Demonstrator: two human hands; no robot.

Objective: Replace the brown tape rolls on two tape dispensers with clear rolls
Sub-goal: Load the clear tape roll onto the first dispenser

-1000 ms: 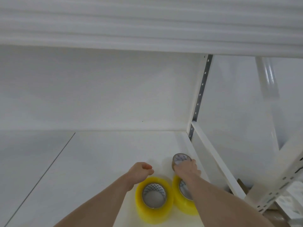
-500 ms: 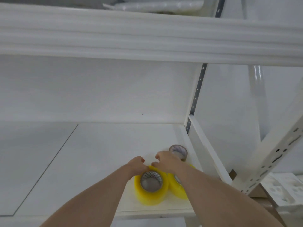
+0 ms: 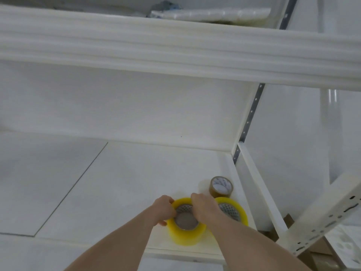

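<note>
Two yellowish clear tape rolls lie flat on the white shelf (image 3: 121, 182) near its front right corner. My left hand (image 3: 163, 211) grips the left edge of the nearer clear roll (image 3: 187, 234). My right hand (image 3: 205, 209) holds the same roll's right rim, fingers curled over its core. The second clear roll (image 3: 235, 211) lies just to the right, partly hidden by my right hand. A small brown tape roll (image 3: 221, 186) sits behind them. No tape dispenser is in view.
A thick white shelf beam (image 3: 175, 47) runs overhead, with a plastic-wrapped bundle (image 3: 211, 13) on the upper shelf. A slotted white upright (image 3: 324, 218) and side rail (image 3: 259, 192) stand on the right. Cardboard boxes (image 3: 289, 222) lie below.
My right hand has left the brown roll and come onto the nearer clear roll. My left hand closed on that roll's left edge. The view has tilted upward and back.
</note>
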